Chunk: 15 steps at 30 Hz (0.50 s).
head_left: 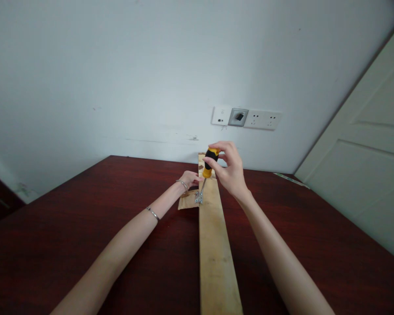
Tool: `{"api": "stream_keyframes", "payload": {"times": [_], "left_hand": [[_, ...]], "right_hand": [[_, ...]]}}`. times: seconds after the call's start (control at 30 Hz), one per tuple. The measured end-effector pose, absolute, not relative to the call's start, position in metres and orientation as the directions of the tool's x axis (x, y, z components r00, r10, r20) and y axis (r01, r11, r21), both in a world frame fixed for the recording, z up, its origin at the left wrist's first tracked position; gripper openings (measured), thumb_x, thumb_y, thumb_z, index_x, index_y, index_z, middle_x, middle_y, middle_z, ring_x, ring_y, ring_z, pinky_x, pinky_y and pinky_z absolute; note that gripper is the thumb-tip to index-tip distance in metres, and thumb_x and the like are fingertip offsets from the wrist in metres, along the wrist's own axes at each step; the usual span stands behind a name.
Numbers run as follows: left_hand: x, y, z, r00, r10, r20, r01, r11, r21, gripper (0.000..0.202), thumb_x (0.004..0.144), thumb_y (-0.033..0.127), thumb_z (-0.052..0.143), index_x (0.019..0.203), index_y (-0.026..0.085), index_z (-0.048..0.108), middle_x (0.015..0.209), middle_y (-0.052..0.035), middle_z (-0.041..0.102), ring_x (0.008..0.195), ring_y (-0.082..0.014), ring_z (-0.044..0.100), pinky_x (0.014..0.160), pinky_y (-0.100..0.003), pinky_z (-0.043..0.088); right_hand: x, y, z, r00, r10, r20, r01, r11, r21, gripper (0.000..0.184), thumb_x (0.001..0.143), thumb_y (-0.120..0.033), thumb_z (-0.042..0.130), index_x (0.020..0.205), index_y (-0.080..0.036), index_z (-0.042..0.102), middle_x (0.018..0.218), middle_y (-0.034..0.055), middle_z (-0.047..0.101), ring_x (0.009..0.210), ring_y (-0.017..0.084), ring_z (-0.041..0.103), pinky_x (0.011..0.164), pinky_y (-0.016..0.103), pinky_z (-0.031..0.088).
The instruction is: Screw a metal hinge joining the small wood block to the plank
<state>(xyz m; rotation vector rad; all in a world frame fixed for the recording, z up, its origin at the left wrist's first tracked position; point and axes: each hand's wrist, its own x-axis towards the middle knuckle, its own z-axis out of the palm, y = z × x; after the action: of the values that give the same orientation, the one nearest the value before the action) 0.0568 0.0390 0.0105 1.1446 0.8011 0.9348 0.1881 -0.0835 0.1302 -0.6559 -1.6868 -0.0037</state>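
Observation:
My right hand (231, 170) is closed around the black and yellow handle of a screwdriver (211, 161). The screwdriver stands tilted, its metal shaft reaching down to a small silver hinge (199, 197). One leaf of that hinge lies on a long wooden plank (213, 245), the other on a short piece of wood (187, 201) at the plank's left side. With fingers pressed on the plank's left edge, just beyond the hinge, my left hand (190, 178) steadies it. Its fingertips are partly hidden, and screw details are too small to make out.
The plank lies lengthwise on a dark red table (144, 271), its far end near a white wall (134, 78). Wall sockets (259, 119) sit above the table's back edge. A white panelled door (364, 153) stands at the right, near a thin pale strip (291, 180).

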Motion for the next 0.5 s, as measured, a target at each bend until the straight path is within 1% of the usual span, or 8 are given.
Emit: {"api": "stream_keyframes", "payload": {"times": [0.07,0.13,0.2,0.3,0.37,0.43,0.5], "left_hand": [[0.0571,0.0402,0.01,0.402,0.914,-0.051,-0.193,0.14,0.971,0.015,0.054,-0.004,0.068,0.064,0.007,0.069,0.069,-0.0082,0.069,0.06,-0.0151,0.062,0.063,-0.027,0.051],[0.0578,0.0422,0.0086,0.393,0.918,-0.055,-0.193,0.141,0.971,0.015,0.053,-0.004,0.068,0.062,0.008,0.068,0.066,-0.0071,0.068,0.06,-0.0146,0.062,0.062,-0.026,0.051],[0.0586,0.044,0.007,0.383,0.921,-0.064,-0.191,0.146,0.971,0.016,0.053,-0.005,0.067,0.061,0.008,0.068,0.064,-0.0063,0.067,0.059,-0.014,0.061,0.062,-0.026,0.05],[0.0589,0.044,0.0066,0.376,0.924,-0.075,-0.189,0.155,0.97,0.015,0.054,-0.005,0.067,0.062,0.008,0.068,0.064,-0.0067,0.068,0.057,-0.0139,0.06,0.062,-0.027,0.05],[0.0584,0.0421,0.0081,0.382,0.921,-0.079,-0.188,0.161,0.969,0.015,0.054,-0.005,0.068,0.062,0.007,0.068,0.065,-0.0075,0.068,0.057,-0.0143,0.061,0.062,-0.028,0.051],[0.0576,0.0396,0.0105,0.389,0.918,-0.074,-0.194,0.16,0.968,0.015,0.053,-0.005,0.067,0.062,0.007,0.068,0.065,-0.0076,0.068,0.057,-0.0143,0.061,0.063,-0.028,0.051],[0.0571,0.0377,0.0128,0.394,0.917,-0.068,-0.202,0.159,0.966,0.016,0.051,-0.006,0.067,0.062,0.006,0.068,0.067,-0.0078,0.068,0.058,-0.0142,0.061,0.063,-0.027,0.05]], "right_hand": [[0.188,-0.0841,0.1303,-0.102,0.432,0.896,0.408,0.84,-0.358,0.03,0.085,-0.032,0.062,0.114,-0.028,0.061,0.114,0.0067,0.057,0.106,0.021,0.056,0.082,0.037,0.055],[0.1883,-0.0841,0.1305,-0.156,0.444,0.882,0.369,0.855,-0.365,0.031,0.091,-0.029,0.052,0.121,-0.029,0.058,0.123,0.0072,0.055,0.114,0.021,0.054,0.086,0.038,0.054],[0.1885,-0.0829,0.1303,-0.181,0.435,0.882,0.347,0.868,-0.356,0.031,0.093,-0.026,0.048,0.122,-0.029,0.057,0.125,0.0069,0.057,0.115,0.02,0.054,0.087,0.037,0.053],[0.1876,-0.081,0.129,-0.115,0.41,0.905,0.394,0.855,-0.337,0.026,0.087,-0.028,0.058,0.113,-0.028,0.061,0.112,0.006,0.061,0.105,0.02,0.057,0.081,0.036,0.054],[0.1871,-0.0811,0.1283,-0.061,0.408,0.911,0.436,0.832,-0.344,0.027,0.082,-0.03,0.065,0.108,-0.027,0.062,0.108,0.0062,0.059,0.103,0.021,0.057,0.079,0.036,0.055],[0.1876,-0.0819,0.1281,-0.066,0.427,0.902,0.43,0.828,-0.361,0.03,0.082,-0.031,0.064,0.112,-0.027,0.061,0.115,0.0075,0.056,0.108,0.022,0.055,0.081,0.037,0.054],[0.1889,-0.0821,0.1282,-0.126,0.446,0.886,0.377,0.848,-0.373,0.032,0.089,-0.029,0.054,0.12,-0.028,0.057,0.124,0.0081,0.055,0.114,0.022,0.053,0.087,0.039,0.053]]}}
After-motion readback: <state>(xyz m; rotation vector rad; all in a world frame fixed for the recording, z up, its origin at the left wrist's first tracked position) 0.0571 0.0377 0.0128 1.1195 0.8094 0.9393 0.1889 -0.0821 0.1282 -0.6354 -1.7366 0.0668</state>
